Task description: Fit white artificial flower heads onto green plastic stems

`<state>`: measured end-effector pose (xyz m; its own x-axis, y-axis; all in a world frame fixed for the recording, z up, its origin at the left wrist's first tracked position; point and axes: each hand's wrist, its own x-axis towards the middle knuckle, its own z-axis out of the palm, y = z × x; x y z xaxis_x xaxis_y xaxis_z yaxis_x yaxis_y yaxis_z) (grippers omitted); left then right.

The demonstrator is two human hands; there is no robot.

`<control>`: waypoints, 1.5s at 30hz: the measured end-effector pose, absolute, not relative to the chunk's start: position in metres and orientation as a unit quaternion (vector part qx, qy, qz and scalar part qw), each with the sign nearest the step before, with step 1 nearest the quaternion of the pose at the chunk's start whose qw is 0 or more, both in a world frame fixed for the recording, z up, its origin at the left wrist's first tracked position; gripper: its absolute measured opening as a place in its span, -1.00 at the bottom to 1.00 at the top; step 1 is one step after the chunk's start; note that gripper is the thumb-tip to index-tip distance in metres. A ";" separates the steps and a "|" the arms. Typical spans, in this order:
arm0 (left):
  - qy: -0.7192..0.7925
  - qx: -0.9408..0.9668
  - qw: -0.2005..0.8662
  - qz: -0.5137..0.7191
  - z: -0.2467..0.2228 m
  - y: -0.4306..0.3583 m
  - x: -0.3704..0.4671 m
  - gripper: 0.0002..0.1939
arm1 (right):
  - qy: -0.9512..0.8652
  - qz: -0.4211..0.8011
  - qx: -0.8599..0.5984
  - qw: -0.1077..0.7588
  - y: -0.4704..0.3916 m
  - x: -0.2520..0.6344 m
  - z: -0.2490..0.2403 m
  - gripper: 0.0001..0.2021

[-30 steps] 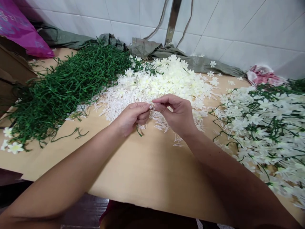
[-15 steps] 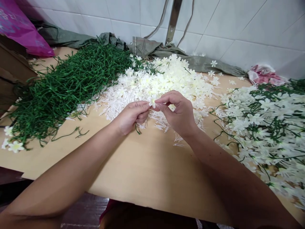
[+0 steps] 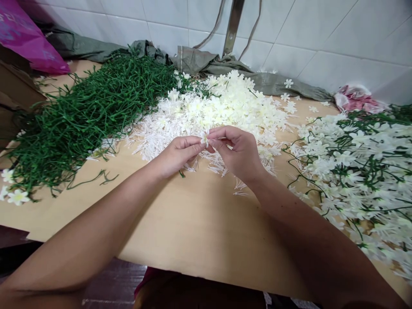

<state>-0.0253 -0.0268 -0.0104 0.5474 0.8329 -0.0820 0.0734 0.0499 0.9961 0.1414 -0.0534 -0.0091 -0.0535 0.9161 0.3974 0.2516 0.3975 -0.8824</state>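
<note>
My left hand [image 3: 180, 156] is closed, thumb and fingers pressed together around a green plastic stem [image 3: 182, 174] whose lower end sticks out beneath it. A small white artificial flower [image 3: 204, 138] with a pale yellow middle shows between both sets of fingertips. My right hand [image 3: 240, 150] pinches that flower from the right side; its exact grip on the petals is partly hidden. Just behind the hands lie a heap of loose white flower heads [image 3: 225, 103] and a spread of thin white stamen pieces [image 3: 151, 139].
A large pile of green stems [image 3: 96, 111] covers the left of the cardboard-topped table [image 3: 193, 231]. Flowers on stems [image 3: 363, 171] are heaped at the right. Along the tiled wall lie grey-green cloth [image 3: 273, 83], a pink bag [image 3: 28, 38] and a red-white plastic bundle [image 3: 357, 98].
My left thumb has slid up closer to the flower, and the stem's end has shifted slightly left. My right fingers stay at the petals. The whole view has moved slightly.
</note>
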 end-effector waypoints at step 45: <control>0.394 0.618 0.599 0.322 -0.003 -0.031 -0.019 -0.86 | -0.464 0.584 -0.394 0.538 -0.039 0.151 -0.019 -0.60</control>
